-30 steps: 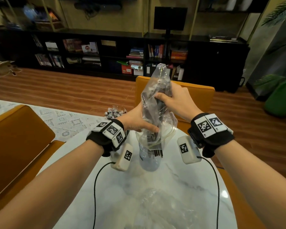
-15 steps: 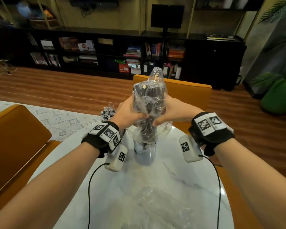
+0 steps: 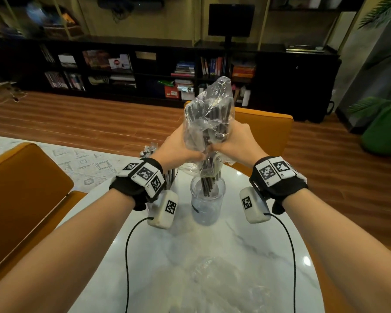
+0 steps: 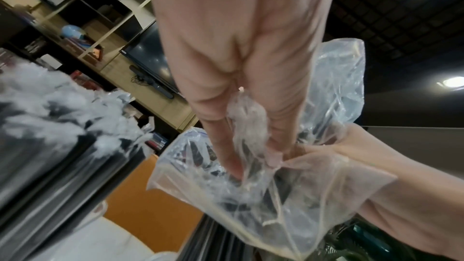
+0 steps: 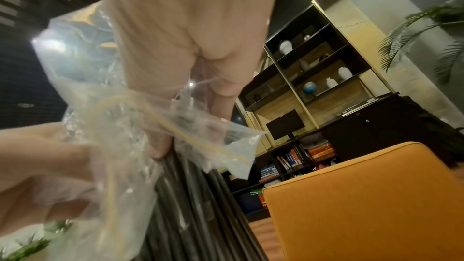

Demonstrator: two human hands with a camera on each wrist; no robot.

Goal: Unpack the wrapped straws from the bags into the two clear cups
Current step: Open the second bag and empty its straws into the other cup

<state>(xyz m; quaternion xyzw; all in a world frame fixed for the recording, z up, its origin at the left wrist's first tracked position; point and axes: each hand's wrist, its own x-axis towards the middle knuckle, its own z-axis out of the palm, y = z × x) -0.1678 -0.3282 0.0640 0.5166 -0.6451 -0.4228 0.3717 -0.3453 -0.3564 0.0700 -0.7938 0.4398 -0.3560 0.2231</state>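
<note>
At frame centre above the marble desk (image 3: 246, 256), the thin, slippery bag (image 3: 209, 114) of light, stiff straws (image 3: 207, 181) hangs over a clear cup (image 3: 207, 199), left hand (image 3: 178, 147) and right hand (image 3: 237, 141) each clamped on its crumpled waist—probably the surest hold.

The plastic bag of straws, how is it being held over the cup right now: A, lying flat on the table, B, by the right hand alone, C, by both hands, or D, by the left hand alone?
C: the left hand and right hand both grip the plastic bag, with straws dropping into the clear cup.
</note>
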